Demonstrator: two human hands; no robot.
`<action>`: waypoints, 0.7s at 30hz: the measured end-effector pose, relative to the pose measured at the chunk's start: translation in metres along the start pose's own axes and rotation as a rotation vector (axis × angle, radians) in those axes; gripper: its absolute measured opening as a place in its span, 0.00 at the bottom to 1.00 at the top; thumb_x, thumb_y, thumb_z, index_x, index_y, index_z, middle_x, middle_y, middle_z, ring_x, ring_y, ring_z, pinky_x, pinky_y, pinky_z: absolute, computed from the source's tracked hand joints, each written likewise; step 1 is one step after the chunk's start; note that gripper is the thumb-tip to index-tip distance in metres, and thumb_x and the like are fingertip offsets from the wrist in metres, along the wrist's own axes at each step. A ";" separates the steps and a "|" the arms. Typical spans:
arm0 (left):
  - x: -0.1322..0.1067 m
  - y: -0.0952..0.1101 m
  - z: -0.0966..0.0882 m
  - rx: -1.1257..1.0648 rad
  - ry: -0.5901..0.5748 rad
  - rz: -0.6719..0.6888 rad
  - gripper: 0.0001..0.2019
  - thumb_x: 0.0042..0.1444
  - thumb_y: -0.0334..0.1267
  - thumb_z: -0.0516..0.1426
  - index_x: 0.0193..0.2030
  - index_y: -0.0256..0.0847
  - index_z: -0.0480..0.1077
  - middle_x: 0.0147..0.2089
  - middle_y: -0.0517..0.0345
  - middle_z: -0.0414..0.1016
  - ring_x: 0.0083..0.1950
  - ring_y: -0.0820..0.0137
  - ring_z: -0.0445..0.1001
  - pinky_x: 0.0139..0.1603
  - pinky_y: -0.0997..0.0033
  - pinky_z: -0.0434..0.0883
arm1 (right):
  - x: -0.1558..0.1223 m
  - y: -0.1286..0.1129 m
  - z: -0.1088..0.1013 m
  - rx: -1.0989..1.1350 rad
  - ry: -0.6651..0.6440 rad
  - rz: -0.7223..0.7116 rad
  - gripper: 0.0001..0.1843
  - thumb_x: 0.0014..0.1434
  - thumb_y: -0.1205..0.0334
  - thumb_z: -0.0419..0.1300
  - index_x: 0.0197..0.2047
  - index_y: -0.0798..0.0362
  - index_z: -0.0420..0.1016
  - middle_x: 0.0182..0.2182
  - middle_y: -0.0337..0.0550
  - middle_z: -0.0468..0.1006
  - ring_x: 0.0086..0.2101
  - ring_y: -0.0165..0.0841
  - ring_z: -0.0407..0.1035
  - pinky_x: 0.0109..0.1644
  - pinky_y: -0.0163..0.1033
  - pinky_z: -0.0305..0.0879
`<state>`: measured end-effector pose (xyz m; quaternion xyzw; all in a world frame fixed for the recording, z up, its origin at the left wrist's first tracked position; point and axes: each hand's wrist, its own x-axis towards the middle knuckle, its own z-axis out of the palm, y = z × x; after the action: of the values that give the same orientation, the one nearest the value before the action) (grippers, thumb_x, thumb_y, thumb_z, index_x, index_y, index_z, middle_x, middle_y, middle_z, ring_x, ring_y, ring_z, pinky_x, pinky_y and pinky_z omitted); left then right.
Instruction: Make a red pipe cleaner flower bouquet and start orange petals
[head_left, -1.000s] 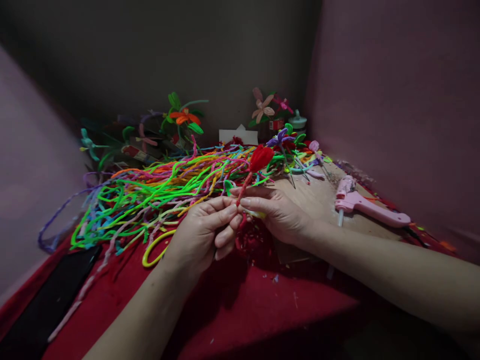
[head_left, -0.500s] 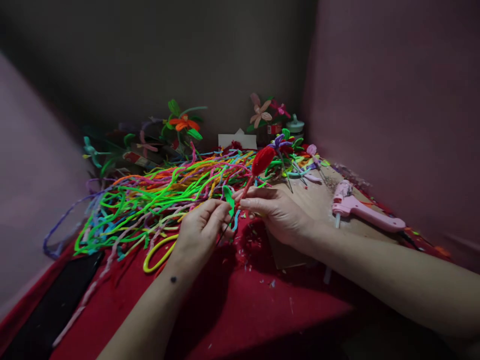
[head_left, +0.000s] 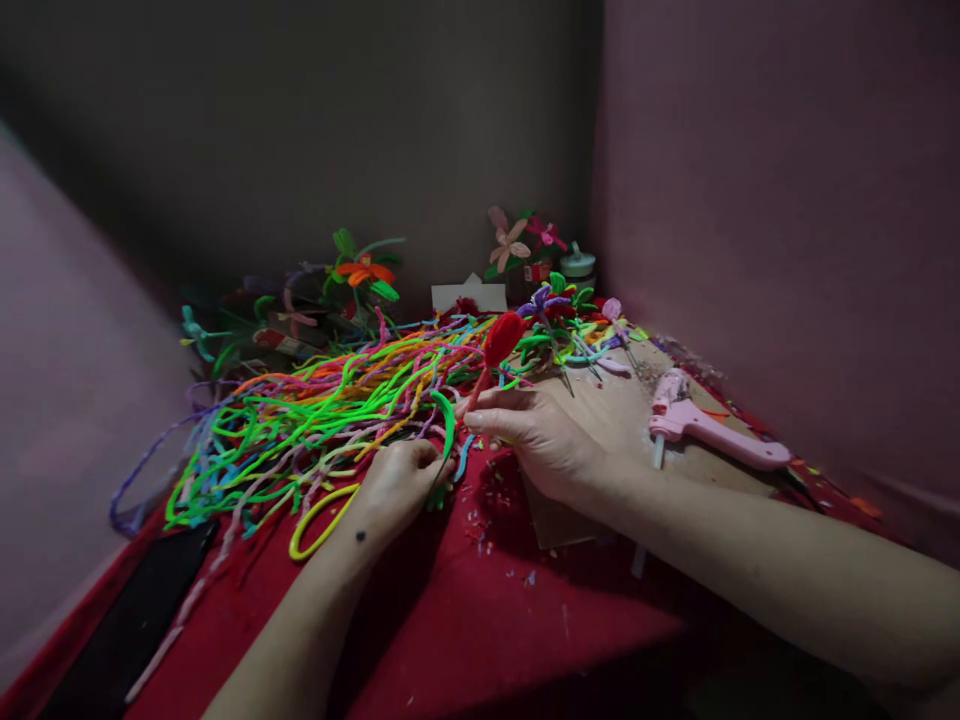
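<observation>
A red pipe-cleaner flower bud leans up and to the right above the tabletop. Its twisted red stem is pinched between the thumb and fingers of my right hand. Lower and to the left, my left hand is closed, its fingertips at the lower end of a narrow green pipe-cleaner leaf. The leaf stands upright and bends over at the top, just left of the red stem. My left fingertips are partly hidden, as is the lower end of the stem.
Many-coloured loose pipe cleaners heap at the left. A pink glue gun rests on a cardboard sheet at the right. Finished flowers stand at the back, near a lidded jar. A black flat object lies front left.
My left hand has moved slightly down, away from my right fingers. The green leaf now shows longer and narrower. The red bud sits a little lower and farther left in the view, which has shifted.
</observation>
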<state>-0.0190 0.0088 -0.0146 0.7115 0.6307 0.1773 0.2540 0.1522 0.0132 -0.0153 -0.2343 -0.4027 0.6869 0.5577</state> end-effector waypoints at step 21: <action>-0.018 0.029 0.008 -0.616 0.301 -0.011 0.10 0.49 0.43 0.60 0.26 0.38 0.69 0.16 0.68 0.61 0.15 0.79 0.58 0.15 0.80 0.56 | -0.005 0.006 0.001 -0.082 0.006 0.135 0.06 0.38 0.65 0.68 0.24 0.54 0.76 0.24 0.36 0.76 0.29 0.30 0.67 0.39 0.38 0.62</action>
<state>0.0066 -0.0119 -0.0024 0.5638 0.5819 0.4608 0.3622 0.1492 0.0082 -0.0202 -0.2858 -0.4120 0.7053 0.5011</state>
